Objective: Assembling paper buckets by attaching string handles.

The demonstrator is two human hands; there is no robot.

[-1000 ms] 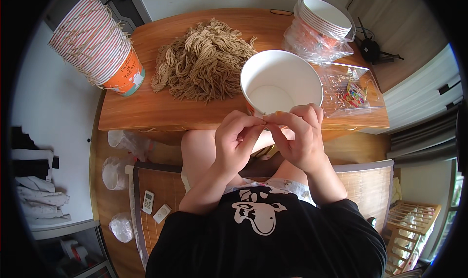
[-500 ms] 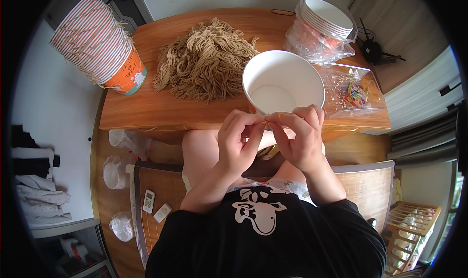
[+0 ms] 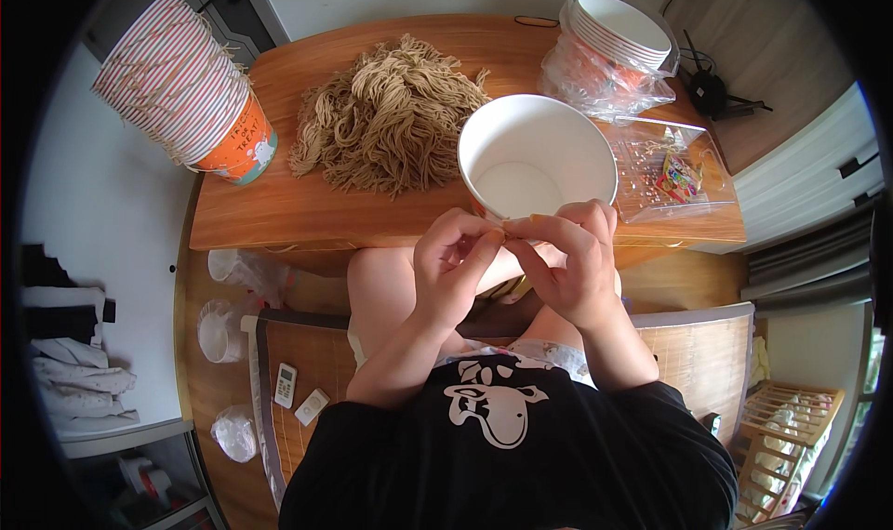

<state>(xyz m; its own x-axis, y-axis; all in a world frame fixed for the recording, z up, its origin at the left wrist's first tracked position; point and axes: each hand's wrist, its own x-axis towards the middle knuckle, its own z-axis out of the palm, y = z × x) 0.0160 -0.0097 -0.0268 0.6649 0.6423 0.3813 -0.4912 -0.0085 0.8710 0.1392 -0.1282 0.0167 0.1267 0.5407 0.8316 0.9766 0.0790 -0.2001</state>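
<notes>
A large white paper bucket with some orange on its outside stands at the table's near edge, its open mouth tilted toward me. Against its near side, my left hand and my right hand meet fingertip to fingertip. Both are closed in a pinch. Whatever lies between the fingers is too small and too covered to make out. Just left of the bucket lies a big heap of tan cords.
At the table's left end leans a tall stack of striped paper buckets with cord handles. More white buckets in plastic wrap stand at the back right. Before them is a clear plastic tray with small beads and a colourful packet.
Both hands stay pinched together by the bucket. My left thumb has shifted slightly up against the right fingertips. The whole view has moved a little.
</notes>
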